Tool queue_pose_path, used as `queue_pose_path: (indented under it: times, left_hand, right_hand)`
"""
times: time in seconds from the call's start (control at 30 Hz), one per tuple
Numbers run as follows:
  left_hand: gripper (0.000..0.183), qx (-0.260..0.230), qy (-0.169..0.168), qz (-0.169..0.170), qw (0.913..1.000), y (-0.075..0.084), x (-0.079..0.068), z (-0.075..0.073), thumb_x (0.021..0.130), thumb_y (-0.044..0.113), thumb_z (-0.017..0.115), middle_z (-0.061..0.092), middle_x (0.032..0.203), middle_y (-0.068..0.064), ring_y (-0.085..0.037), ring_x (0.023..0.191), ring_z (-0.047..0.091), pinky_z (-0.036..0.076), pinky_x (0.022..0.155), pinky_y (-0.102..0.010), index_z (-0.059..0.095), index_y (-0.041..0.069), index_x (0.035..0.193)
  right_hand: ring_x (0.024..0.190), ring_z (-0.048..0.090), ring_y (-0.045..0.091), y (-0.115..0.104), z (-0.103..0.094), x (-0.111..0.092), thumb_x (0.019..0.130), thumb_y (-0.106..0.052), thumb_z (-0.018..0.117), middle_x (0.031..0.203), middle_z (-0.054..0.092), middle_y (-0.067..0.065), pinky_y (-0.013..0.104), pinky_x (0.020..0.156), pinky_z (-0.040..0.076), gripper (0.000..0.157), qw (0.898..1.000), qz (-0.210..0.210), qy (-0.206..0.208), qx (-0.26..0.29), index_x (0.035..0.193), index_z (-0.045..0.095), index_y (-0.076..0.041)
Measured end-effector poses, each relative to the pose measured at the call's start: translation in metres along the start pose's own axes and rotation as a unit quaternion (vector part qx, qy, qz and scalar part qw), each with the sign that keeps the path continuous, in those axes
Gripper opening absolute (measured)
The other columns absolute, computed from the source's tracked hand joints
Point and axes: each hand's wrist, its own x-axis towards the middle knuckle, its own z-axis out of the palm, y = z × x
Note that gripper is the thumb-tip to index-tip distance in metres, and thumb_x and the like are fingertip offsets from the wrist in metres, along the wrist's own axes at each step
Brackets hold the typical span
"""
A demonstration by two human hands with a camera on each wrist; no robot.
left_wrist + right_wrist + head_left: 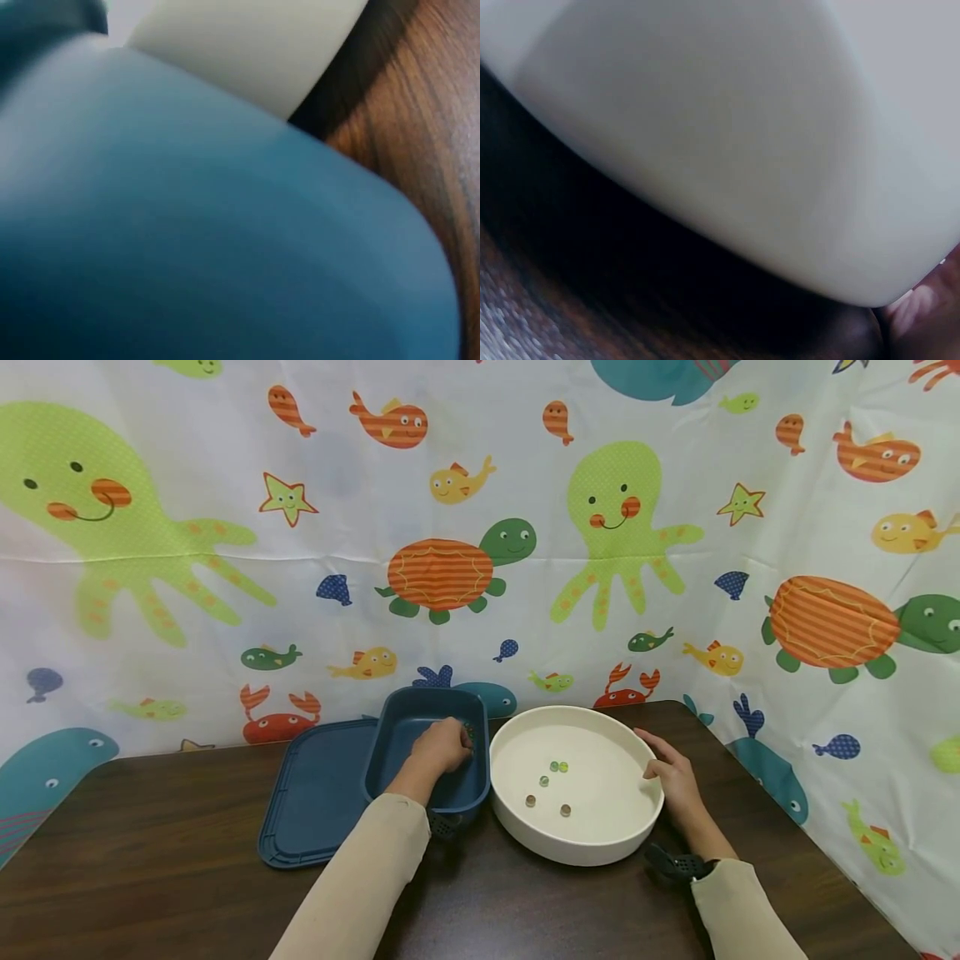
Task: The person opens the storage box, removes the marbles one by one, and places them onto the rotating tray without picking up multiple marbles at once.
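A deep blue plastic box (390, 739) stands at the table's middle. My left hand (441, 746) reaches down into it, fingers bent toward its right wall. Some greenish marbles (470, 732) show just past the knuckles; the fingertips are hidden, so any hold on a marble cannot be seen. Right beside the box is a round cream tray (577, 852) with several glass marbles (543, 781) spread over its floor. My right hand (672, 774) grips the tray's right rim, thumb over the edge. The box wall (225, 225) fills much of the left wrist view, the tray wall (727, 150) the right.
A flat blue lid (318, 789) lies left of the box, partly behind it. All stand on a dark wooden table (150, 852). A white curtain (480, 468) printed with sea animals hangs along the back and right edges.
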Motion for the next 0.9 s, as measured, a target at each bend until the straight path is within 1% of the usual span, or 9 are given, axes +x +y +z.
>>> queue_pose_path:
  times: [0.1, 0.17, 0.33, 0.43, 0.53, 0.7, 0.9]
  left_hand:
    - [0.012, -0.002, 0.014, 0.008, 0.9999, 0.002, -0.002, -0.004, 0.089, 0.016, 0.064, 0.068, 0.088, -0.004, -0.018, 0.074, 0.06, 0.05, 0.068, -0.035, 0.074, 0.011, 0.093]
    - [0.012, -0.013, 0.024, 0.016, 0.9995, 0.004, -0.004, -0.007, 0.09, 0.017, 0.063, 0.068, 0.086, -0.004, -0.018, 0.072, 0.06, 0.05, 0.066, -0.034, 0.074, 0.011, 0.093]
    - [0.014, -0.045, 0.046, 0.022, 0.9977, 0.012, -0.009, -0.016, 0.091, 0.019, 0.064, 0.068, 0.086, -0.003, -0.016, 0.069, 0.061, 0.049, 0.062, -0.031, 0.073, 0.011, 0.098]
    - [0.015, -0.055, 0.061, 0.026, 0.9963, 0.016, -0.011, -0.02, 0.091, 0.022, 0.065, 0.069, 0.088, -0.003, -0.016, 0.072, 0.062, 0.051, 0.062, -0.032, 0.073, 0.012, 0.099]
    - [0.017, -0.069, 0.073, 0.032, 0.9944, 0.021, -0.013, -0.024, 0.09, 0.024, 0.066, 0.07, 0.092, -0.003, -0.017, 0.078, 0.063, 0.053, 0.067, -0.033, 0.072, 0.012, 0.1]
    - [0.018, -0.093, 0.072, 0.051, 0.9918, 0.031, -0.016, -0.026, 0.09, 0.027, 0.066, 0.069, 0.093, -0.004, -0.019, 0.083, 0.063, 0.054, 0.071, -0.035, 0.072, 0.013, 0.098]
    - [0.016, -0.107, 0.059, 0.082, 0.9891, 0.047, -0.02, -0.024, 0.09, 0.025, 0.066, 0.068, 0.089, -0.003, -0.017, 0.08, 0.063, 0.053, 0.068, -0.03, 0.071, 0.012, 0.096]
  right_hand:
    - [0.129, 0.044, 0.028, -0.001, 0.001, 0.0, 0.078, 0.007, 0.039, 0.152, 0.037, 0.01, 0.01, 0.082, 0.043, 0.068, 1.0, -0.002, -0.002, 0.001, 0.144, 0.043, -0.01]
    - [0.128, 0.044, 0.028, -0.002, 0.001, -0.001, 0.078, 0.007, 0.039, 0.152, 0.037, 0.011, 0.01, 0.082, 0.043, 0.068, 1.0, -0.006, -0.002, 0.0, 0.143, 0.043, -0.009]
    - [0.126, 0.045, 0.027, -0.003, 0.0, -0.002, 0.078, 0.007, 0.039, 0.151, 0.038, 0.011, 0.01, 0.082, 0.044, 0.067, 1.0, -0.01, -0.003, -0.002, 0.143, 0.044, -0.009]
    - [0.126, 0.044, 0.026, -0.002, 0.0, -0.002, 0.078, 0.009, 0.039, 0.15, 0.04, 0.011, 0.011, 0.083, 0.044, 0.068, 1.0, -0.014, -0.006, 0.002, 0.144, 0.043, -0.009]
    - [0.126, 0.045, 0.025, -0.002, -0.001, -0.002, 0.078, 0.01, 0.039, 0.149, 0.041, 0.01, 0.011, 0.083, 0.043, 0.068, 1.0, -0.015, -0.006, 0.003, 0.143, 0.044, -0.009]
    - [0.125, 0.045, 0.024, -0.003, -0.001, -0.002, 0.079, 0.009, 0.039, 0.149, 0.041, 0.009, 0.011, 0.083, 0.043, 0.068, 1.0, -0.008, -0.003, 0.002, 0.144, 0.044, -0.011]
    - [0.126, 0.045, 0.025, -0.002, -0.001, -0.002, 0.079, 0.009, 0.039, 0.15, 0.04, 0.008, 0.011, 0.082, 0.043, 0.068, 1.0, -0.006, -0.004, 0.001, 0.144, 0.044, -0.012]
